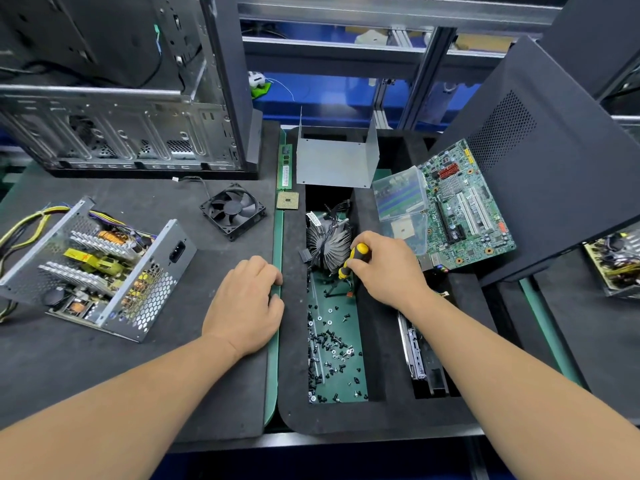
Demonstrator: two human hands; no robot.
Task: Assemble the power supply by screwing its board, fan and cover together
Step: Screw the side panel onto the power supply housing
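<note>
View from a head-worn camera, looking down at a dark foam-covered surface. Two bare forearms reach in from the near edge.

The right hand has its grip curled round the yellow-and-black handle of a screwdriver, tip pointing down into a green-floored tray at centre. The left hand rests palm down at the tray's left edge, fingers loosely bent, holding nothing.

The power supply lies well apart at the left, its case open on top, the circuit board inside, yellow cables trailing off its left side. One black fan lies loose on the surface, just beyond it to the right. One bent grey metal cover stands at the far end of the tray.

The step in hand seems to be fetching the tool. To do it well, lift the screwdriver clear of the finned cooler beside it, then pick matching screws with the free hand before moving left.

Counts: one screwdriver, one power supply, one loose fan, one cover, one cooler, one green motherboard at right, one memory stick, one processor chip. Dozens of loose screws, too many to count.
</note>
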